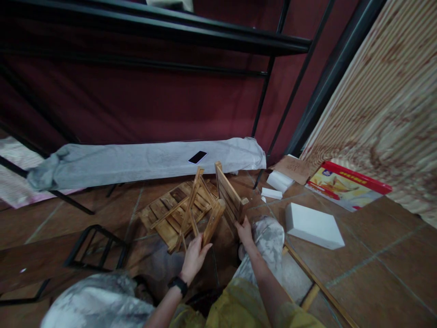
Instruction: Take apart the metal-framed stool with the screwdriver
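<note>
hands grip an angular wooden frame and slatted wooden panel.

The left grip is closed around the lower end of a wooden frame. The right grip holds the lower edge of a slatted wooden panel, tilted upright. A second slatted section lies beyond and left of the left grip, on the tiled floor. Ahead of both grips, a phone rests on a cloth-covered surface. Right of the right grip: a white block; farther out, a red-edged printed box.
</note>
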The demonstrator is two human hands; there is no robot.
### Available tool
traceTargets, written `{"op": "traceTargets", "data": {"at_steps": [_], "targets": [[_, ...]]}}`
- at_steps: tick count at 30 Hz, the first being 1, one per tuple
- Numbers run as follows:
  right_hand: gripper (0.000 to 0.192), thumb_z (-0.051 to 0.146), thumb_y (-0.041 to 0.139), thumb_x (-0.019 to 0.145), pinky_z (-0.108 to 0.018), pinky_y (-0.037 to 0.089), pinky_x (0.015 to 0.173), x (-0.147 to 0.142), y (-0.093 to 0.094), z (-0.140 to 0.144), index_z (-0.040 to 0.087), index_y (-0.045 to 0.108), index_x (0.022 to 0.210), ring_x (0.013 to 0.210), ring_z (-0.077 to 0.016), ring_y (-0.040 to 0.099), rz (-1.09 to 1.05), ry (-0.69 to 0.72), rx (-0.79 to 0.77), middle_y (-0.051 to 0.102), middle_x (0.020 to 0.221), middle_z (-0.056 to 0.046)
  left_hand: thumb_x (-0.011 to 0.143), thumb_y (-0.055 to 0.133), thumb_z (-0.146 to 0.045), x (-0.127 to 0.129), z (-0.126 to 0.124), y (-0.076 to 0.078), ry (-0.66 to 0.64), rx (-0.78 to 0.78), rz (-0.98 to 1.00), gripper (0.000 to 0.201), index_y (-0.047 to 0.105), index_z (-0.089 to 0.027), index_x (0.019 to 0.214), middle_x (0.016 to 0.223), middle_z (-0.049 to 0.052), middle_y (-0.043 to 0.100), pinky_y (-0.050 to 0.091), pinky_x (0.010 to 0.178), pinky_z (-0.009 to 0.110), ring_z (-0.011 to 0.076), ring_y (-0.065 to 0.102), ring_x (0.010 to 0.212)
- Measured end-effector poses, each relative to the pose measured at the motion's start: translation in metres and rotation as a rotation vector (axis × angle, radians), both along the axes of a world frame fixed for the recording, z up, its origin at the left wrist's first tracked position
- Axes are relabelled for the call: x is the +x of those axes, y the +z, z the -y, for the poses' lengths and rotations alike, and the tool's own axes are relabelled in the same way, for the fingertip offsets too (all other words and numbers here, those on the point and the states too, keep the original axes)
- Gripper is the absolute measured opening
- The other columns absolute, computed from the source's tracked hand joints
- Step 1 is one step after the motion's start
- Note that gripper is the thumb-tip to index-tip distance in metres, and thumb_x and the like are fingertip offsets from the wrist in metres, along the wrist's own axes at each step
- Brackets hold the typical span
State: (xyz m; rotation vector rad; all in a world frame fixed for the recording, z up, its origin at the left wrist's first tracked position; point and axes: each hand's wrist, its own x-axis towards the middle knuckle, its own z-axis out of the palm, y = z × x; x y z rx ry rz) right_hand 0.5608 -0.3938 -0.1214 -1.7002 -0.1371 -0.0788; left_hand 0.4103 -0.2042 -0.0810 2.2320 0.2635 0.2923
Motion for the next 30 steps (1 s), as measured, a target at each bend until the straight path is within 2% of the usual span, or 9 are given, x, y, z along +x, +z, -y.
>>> {"op": "traceTargets", "data": {"at_steps": [3, 9, 14, 19, 22, 27, 30], "targets": [[0.034, 0.026, 0.057, 0.073, -0.033, 0.047, 0.085, -0.004, -0.003, -0.001, 0.021, 0.056, 0.106, 0.094, -0.0198, 0.061, 0.023, 0.03, -0.052, 0.067, 0.101, -0.006, 0.084, 0.049, -0.044, -0.001, 0.004, -0.004, 0.001, 0.041, -0.036, 0.04, 0.052, -0.018, 0.114, 0.115, 0.012, 0.061, 0.042, 0.097, 0.045, 0.0257, 0.054, 0.112], [0.035, 0.027, 0.055, 0.075, -0.033, 0.047, 0.086, -0.011, -0.01, -0.004, 0.019, 0.055, 0.109, 0.095, -0.0209, 0.061, 0.069, 0.084, -0.119, 0.066, 0.1, -0.007, 0.084, 0.05, -0.041, -0.004, 0.011, 0.003, 0.046, 0.039, -0.074, 0.041, 0.051, -0.018, 0.118, 0.116, 0.01, 0.061, 0.044, 0.096, 0.041, 0.0228, 0.056, 0.111], [0.039, 0.029, 0.054, 0.078, -0.035, 0.045, 0.089, -0.023, -0.014, -0.011, 0.018, 0.051, 0.115, 0.1, -0.0218, 0.059, 0.099, 0.112, -0.175, 0.064, 0.107, -0.01, 0.083, 0.051, -0.039, -0.009, 0.009, 0.006, 0.054, -0.023, -0.069, 0.04, 0.05, -0.019, 0.118, 0.116, 0.009, 0.061, 0.045, 0.096, 0.039, 0.0216, 0.056, 0.11], [0.037, 0.028, 0.051, 0.08, -0.036, 0.044, 0.091, -0.033, -0.013, -0.017, 0.018, 0.051, 0.115, 0.105, -0.0221, 0.057, 0.145, 0.122, -0.223, 0.062, 0.11, -0.01, 0.083, 0.051, -0.039, -0.013, 0.003, 0.008, 0.05, -0.075, -0.078, 0.044, 0.046, -0.02, 0.122, 0.126, 0.011, 0.056, 0.039, 0.102, 0.042, 0.0229, 0.05, 0.12], [0.036, 0.025, 0.049, 0.08, -0.036, 0.044, 0.092, -0.035, -0.008, -0.019, 0.017, 0.049, 0.116, 0.106, -0.0215, 0.056, 0.17, 0.161, -0.252, 0.06, 0.112, -0.01, 0.084, 0.05, -0.04, -0.016, 0.001, 0.009, 0.059, -0.084, -0.089, 0.044, 0.046, -0.02, 0.122, 0.125, 0.011, 0.056, 0.04, 0.101, 0.042, 0.0233, 0.051, 0.119], [0.034, 0.026, 0.05, 0.081, -0.035, 0.046, 0.089, -0.041, -0.004, -0.021, 0.019, 0.05, 0.114, 0.103, -0.0215, 0.058, 0.213, 0.199, -0.31, 0.061, 0.108, -0.009, 0.085, 0.048, -0.041, -0.023, -0.002, 0.012, 0.077, -0.024, -0.038, 0.041, 0.047, -0.018, 0.12, 0.119, 0.012, 0.06, 0.044, 0.097, 0.041, 0.0235, 0.055, 0.113], [0.035, 0.028, 0.049, 0.081, -0.037, 0.047, 0.088, -0.045, -0.006, -0.022, 0.018, 0.049, 0.115, 0.102, -0.0235, 0.058, 0.226, 0.173, -0.367, 0.061, 0.108, -0.011, 0.086, 0.048, -0.041, -0.022, -0.006, 0.022, 0.103, 0.049, 0.002, 0.042, 0.047, -0.016, 0.119, 0.111, 0.012, 0.063, 0.048, 0.091, 0.041, 0.0243, 0.059, 0.105]]}}
